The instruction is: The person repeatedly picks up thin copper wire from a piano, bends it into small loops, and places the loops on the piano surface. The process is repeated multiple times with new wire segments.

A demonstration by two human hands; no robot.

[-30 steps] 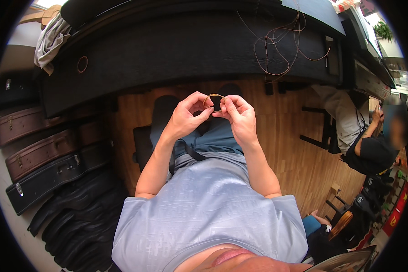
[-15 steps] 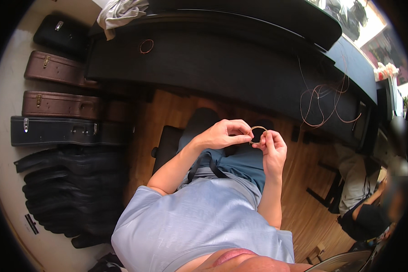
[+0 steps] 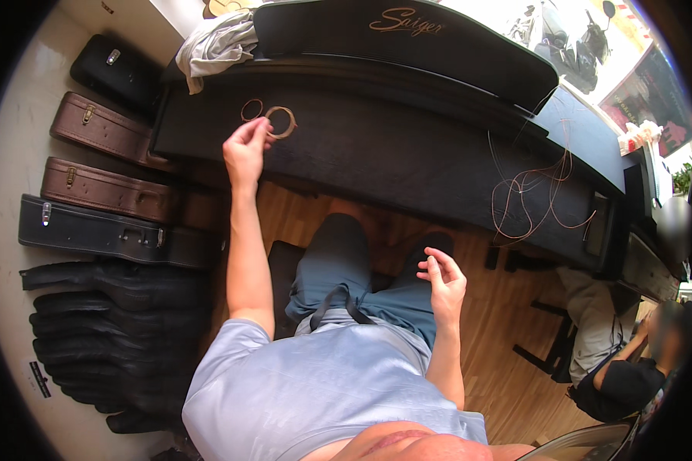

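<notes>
My left hand point(image 3: 247, 152) reaches out over the black tabletop at the far left. Its thumb and fingers are closed on the edge of a coiled guitar string point(image 3: 294, 126), a brass-coloured ring. A thinner, copper-coloured coiled string point(image 3: 245, 108) lies right beside it on the surface, close behind my fingertips. Above my right thigh, my right hand point(image 3: 446, 284) hangs half curled, with finger and thumb apart and nothing visible in it.
Loose copper-coloured strings point(image 3: 527, 188) sprawl across the right of the black tabletop point(image 3: 377, 146). A grey cloth point(image 3: 217, 48) drapes its back left corner. Instrument cases point(image 3: 104, 230) line the left wall. Another person point(image 3: 623, 376) sits at the right, near a black stand.
My left hand has carried the brass-coloured coil from above my lap to the far left of the tabletop. My right hand has let go of it and dropped a little toward me.
</notes>
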